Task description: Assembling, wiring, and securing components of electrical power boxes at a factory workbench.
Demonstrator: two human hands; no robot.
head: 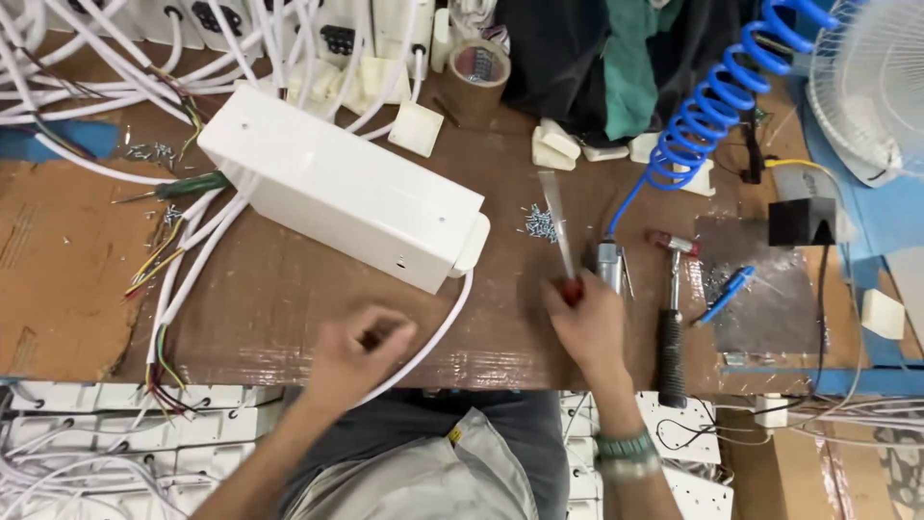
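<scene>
A long white plastic box (342, 188) lies slanted on the brown workbench (289, 299), with a white cable (438, 332) running out of its near end. My left hand (356, 356) rests on the bench near that cable, fingers curled; whether it pinches anything small I cannot tell. My right hand (587, 323) grips a red-handled screwdriver (560, 231), its shaft pointing away from me toward a small heap of screws (539, 223).
A hammer (671, 318) and a blue pen (724, 294) lie to the right. A blue coiled air hose (707, 106) ends in a tool (609, 265) beside my right hand. Tape roll (478, 77), white plugs, cable bundles (183, 260), a white fan (871, 82).
</scene>
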